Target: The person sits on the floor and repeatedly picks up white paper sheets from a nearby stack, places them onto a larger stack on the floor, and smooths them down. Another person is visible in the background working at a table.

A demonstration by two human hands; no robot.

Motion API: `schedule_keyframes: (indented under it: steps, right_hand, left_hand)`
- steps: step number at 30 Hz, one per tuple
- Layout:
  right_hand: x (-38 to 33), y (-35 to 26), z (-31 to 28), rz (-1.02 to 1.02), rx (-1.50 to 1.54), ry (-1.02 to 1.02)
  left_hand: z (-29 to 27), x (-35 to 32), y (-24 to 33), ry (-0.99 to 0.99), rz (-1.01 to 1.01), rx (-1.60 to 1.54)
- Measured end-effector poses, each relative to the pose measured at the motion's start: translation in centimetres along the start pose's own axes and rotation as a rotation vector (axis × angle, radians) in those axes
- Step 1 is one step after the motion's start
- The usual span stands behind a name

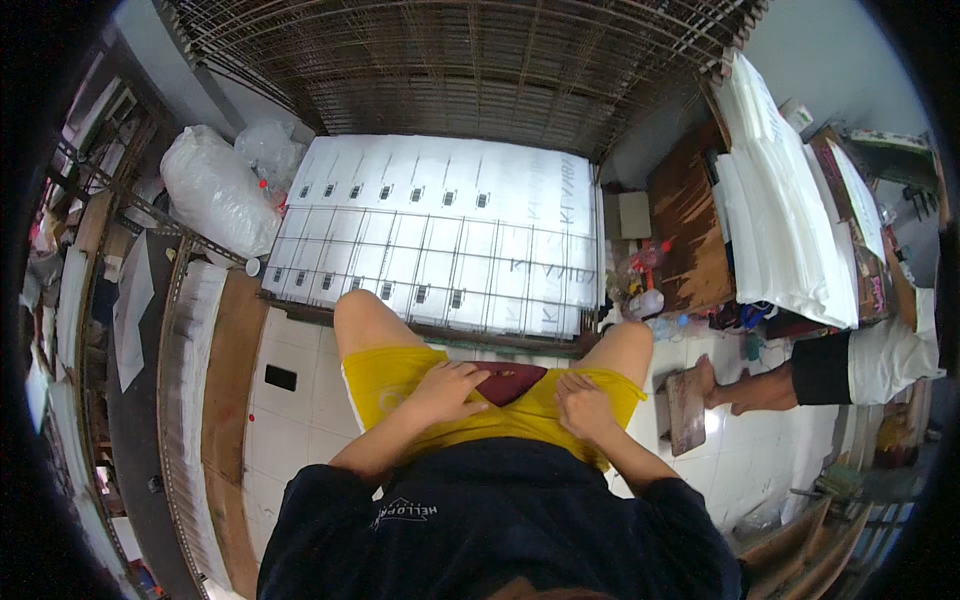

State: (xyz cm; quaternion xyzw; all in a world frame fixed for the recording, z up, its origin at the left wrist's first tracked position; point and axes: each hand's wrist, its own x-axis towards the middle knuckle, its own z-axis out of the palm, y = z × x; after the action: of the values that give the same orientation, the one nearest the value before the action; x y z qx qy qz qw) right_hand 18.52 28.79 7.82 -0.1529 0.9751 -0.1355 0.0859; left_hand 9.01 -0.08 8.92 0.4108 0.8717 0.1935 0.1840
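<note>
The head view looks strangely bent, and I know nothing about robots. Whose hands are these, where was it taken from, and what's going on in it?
There is no machine arm here: these are a person's own bare hands. The camera sits on their head, looking down, and its wide lens bends straight edges. The left hand and right hand rest on yellow shorts; I see nothing held. In front lie white sheets with dark printing, below dark wire racks. A dark, phone-like object lies on the tiled floor at left. The bare feet at right belong to someone else.
</note>
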Motion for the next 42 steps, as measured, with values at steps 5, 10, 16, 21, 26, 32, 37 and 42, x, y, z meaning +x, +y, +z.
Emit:
schedule_keyframes:
  steps: [5, 10, 16, 21, 26, 32, 37, 42]
  right_hand:
    - [3.3, -4.5, -8.7, -0.086, 0.128, 0.345]
    - [2.4, -6.3, -13.4, -0.135, 0.132, 0.584]
    - [0.3, 0.8, 0.9, -0.076, 0.005, -0.101]
    - [3.1, -3.0, -8.1, -0.103, 0.139, 0.308]
    - [2.1, -4.7, -11.8, -0.185, 0.091, 0.615]
    - [1.0, -0.5, -2.4, -0.067, 0.066, 0.162]
    - [-0.2, 1.0, 1.6, -0.099, -0.042, 0.004]
    - [1.2, 2.4, 5.2, -0.108, 0.008, 0.035]
  left_hand:
    - [1.0, -2.2, -2.6, -0.061, -0.121, 0.047]
    - [0.4, -2.7, -2.8, -0.165, -0.124, 0.19]
    - [-3.8, -1.5, 1.3, -0.217, -0.126, 0.239]
    - [-0.5, -2.7, 1.2, 0.285, 0.024, 0.212]
    - [3.2, -3.5, -0.8, -0.104, -0.106, 0.321]
    - [2.0, -2.2, -0.6, -0.216, -0.081, 0.322]
    - [-0.6, -1.8, 0.2, -0.015, 0.015, 0.338]
    - [0.9, -2.2, -4.1, 0.133, -0.001, 0.432]
